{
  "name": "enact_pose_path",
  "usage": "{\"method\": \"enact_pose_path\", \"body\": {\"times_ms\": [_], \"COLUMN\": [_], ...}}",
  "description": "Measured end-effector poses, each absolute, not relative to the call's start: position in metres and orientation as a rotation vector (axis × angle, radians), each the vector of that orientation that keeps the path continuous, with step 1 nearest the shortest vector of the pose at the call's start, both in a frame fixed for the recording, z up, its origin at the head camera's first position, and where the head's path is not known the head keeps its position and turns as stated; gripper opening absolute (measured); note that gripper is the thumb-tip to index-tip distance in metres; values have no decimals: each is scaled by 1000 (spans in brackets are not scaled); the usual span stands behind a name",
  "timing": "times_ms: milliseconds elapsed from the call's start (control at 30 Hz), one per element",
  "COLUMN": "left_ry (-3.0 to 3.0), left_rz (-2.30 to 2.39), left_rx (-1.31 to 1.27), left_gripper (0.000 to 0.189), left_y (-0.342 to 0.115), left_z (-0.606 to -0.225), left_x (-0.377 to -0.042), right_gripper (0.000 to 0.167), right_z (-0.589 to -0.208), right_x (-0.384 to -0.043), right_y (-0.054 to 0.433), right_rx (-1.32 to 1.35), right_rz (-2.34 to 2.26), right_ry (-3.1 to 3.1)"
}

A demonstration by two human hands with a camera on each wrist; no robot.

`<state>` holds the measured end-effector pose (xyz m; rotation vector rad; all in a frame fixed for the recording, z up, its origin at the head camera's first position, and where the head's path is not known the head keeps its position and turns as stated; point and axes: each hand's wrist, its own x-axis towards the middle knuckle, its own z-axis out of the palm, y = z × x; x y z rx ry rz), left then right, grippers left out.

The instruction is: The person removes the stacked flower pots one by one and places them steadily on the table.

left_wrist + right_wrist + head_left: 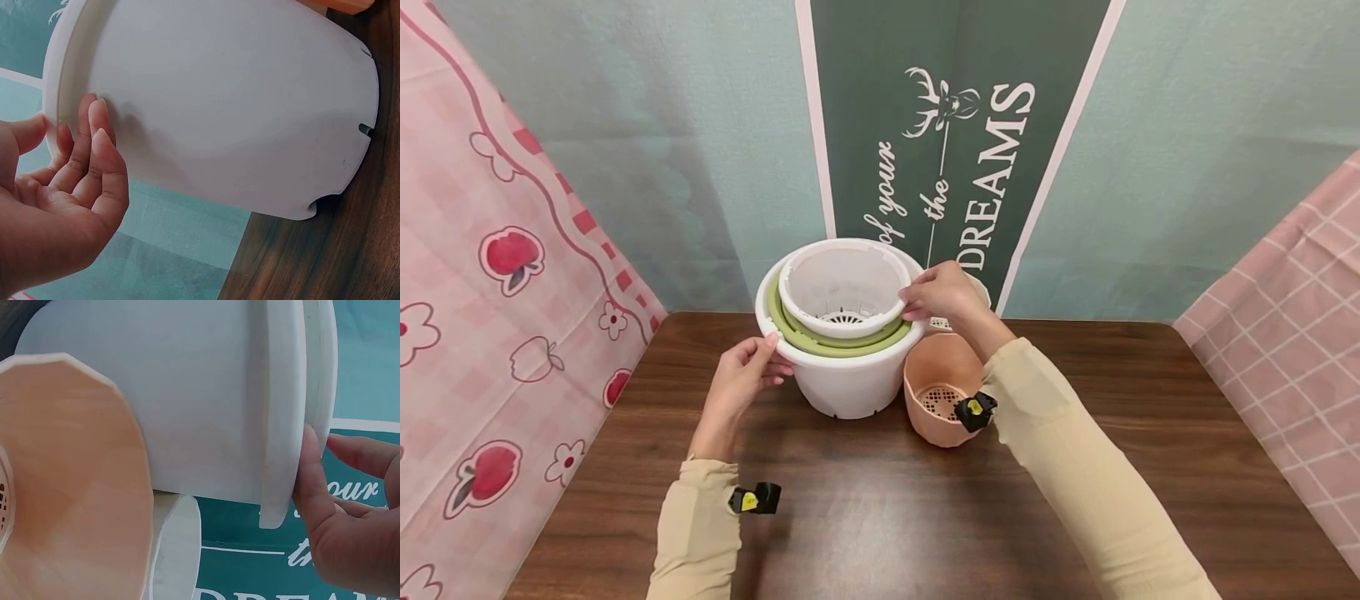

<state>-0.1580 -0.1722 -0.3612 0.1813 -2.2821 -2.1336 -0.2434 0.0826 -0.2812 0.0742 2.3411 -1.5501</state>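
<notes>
A large white flowerpot (850, 390) stands upright with a green pot (831, 347) nested in it. Inside the green one sits a smaller white pot (846, 279) with a slotted bottom, its rim higher than the others. My left hand (747, 368) pinches the large pot's rim at its left side, thumb on top and fingers curled beneath, as the left wrist view shows. At the right side, my right hand (949, 292) grips the small white pot's rim (320, 369) between thumb and fingers. The nested pots' lower parts are hidden.
A peach pot (942, 362) with a perforated bottom stands right of the nested pots, under my right forearm. Behind it, another white pot (977, 287) is partly hidden. Printed cloth (715, 167) hangs along the back of the wooden table (865, 517), with pink cloths at both sides.
</notes>
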Motion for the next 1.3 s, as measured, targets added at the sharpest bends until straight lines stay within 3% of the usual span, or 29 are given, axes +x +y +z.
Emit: {"method": "enact_pose_path", "body": {"times_ms": [1300], "left_ry": [-2245], "left_rz": [-2154], "left_rx": [168], "left_gripper": [33], "left_y": [-173], "left_z": [-365], "left_x": [-158], "right_gripper": [36], "right_z": [-288], "right_x": [-240], "right_y": [78], "right_rx": [73], "right_rz": [-1683], "right_ry": [2288]}}
